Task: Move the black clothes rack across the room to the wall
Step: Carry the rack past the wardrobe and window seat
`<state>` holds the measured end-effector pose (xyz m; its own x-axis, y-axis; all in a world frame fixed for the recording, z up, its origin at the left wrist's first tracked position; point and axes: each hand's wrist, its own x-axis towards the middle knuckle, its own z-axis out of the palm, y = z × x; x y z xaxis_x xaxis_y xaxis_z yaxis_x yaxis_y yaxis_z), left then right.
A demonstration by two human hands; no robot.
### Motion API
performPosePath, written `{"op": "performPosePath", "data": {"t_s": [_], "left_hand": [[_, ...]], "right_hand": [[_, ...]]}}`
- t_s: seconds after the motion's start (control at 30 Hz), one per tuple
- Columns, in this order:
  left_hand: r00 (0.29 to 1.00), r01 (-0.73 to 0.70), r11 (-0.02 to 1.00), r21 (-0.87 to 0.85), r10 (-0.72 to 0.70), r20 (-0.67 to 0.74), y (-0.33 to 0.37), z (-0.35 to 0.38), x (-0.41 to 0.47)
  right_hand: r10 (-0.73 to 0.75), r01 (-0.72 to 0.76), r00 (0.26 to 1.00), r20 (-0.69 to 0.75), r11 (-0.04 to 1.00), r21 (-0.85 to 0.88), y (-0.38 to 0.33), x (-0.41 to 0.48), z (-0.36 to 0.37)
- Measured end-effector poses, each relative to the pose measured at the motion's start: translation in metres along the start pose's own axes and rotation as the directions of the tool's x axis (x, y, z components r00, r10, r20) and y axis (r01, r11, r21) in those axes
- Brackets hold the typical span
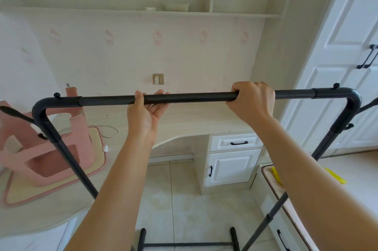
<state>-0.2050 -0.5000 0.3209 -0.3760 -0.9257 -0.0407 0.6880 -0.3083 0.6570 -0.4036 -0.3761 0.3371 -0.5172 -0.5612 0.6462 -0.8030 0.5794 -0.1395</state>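
My forearms reach fwd; right hand (254,101) clenched over the black clothes rack (194,97) top bar, left hand (144,116) under it w/ fingers loose, not closed. Rack: matte tube frame, rounded corners, standing on tile before the desk (184,126).

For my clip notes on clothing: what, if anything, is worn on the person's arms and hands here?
Nothing is visible. The left hand and the right hand are bare: no gloves, and no rings that I can see on the fingers. Both forearms are bare down to the frame's bottom edge: no sleeves, watch or bracelet.
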Motion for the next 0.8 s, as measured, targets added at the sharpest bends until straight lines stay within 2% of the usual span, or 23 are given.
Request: {"op": "performPosePath", "data": {"t_s": [0.33, 0.8], "left_hand": [[0.995, 0.077, 0.997, -0.001, -0.077, 0.067, -0.053, 0.043, -0.024], [0.981, 0.137, 0.991, 0.012, -0.137, 0.14, -0.099, 0.081, -0.037]], "right_hand": [[0.081, -0.083, 0.996, -0.037, 0.995, -0.061, 0.069, -0.02, -0.03], [0.149, -0.155, 0.988, -0.046, 0.972, -0.178, 0.126, -0.036, -0.056]]}}
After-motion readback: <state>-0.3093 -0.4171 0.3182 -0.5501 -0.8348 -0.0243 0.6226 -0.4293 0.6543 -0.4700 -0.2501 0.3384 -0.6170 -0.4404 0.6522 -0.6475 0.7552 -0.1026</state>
